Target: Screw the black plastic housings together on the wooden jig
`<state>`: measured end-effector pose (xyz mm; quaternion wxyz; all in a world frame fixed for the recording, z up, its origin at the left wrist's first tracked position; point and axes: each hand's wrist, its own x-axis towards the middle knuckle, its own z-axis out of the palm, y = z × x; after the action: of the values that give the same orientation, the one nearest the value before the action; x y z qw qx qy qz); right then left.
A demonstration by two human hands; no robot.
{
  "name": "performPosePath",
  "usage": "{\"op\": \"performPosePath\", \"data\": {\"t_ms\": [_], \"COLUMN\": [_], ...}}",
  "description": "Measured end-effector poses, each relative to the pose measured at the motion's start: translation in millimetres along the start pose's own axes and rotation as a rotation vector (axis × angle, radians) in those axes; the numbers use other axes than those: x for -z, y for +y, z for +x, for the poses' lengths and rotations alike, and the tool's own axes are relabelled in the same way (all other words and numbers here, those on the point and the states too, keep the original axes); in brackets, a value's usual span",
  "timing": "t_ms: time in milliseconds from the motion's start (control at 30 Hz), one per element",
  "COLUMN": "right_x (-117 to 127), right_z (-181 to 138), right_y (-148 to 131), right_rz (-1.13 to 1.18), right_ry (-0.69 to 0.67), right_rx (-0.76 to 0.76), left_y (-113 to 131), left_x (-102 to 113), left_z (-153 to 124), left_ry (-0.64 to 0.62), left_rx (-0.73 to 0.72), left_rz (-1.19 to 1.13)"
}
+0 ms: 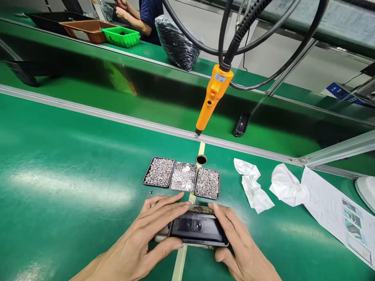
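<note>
A black rectangular plastic housing [191, 228] with a small round hole or screw in its face lies near the table's front, between my two hands. My left hand [146, 228] wraps its left end, fingers along the far edge and thumb at the near edge. At the right end, my right hand [237, 238] grips with its fingers on the far corner and side. Just beyond are three shallow trays: small metal parts in the left tray [173, 160], flat washers in the middle tray [183, 190], nut-like rings in the right tray [207, 197]. One loose screw [150, 192] lies nearby.
An orange electric screwdriver [212, 97] hangs on cables above the trays. Behind the trays sits a small round black-centred cup [201, 159]. Crumpled white cloths [253, 185] and a printed sheet [336, 218] lie at right. Beyond the clear partition are bins [121, 37] and a co-worker [146, 19].
</note>
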<state>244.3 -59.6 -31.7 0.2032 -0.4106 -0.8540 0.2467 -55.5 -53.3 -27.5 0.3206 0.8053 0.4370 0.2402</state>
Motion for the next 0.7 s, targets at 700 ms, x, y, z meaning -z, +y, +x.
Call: {"op": "performPosePath", "data": {"t_ms": [700], "right_x": [-36.3], "right_z": [-3.7], "right_y": [25.8], "right_rz": [0.247], "right_ry": [0.357], "right_rx": [-0.006], "left_y": [-8.1], "left_x": [34.1], "left_z": [22.7], "left_ry": [0.031], "left_rx": [0.155], "left_rz": [-0.198]}}
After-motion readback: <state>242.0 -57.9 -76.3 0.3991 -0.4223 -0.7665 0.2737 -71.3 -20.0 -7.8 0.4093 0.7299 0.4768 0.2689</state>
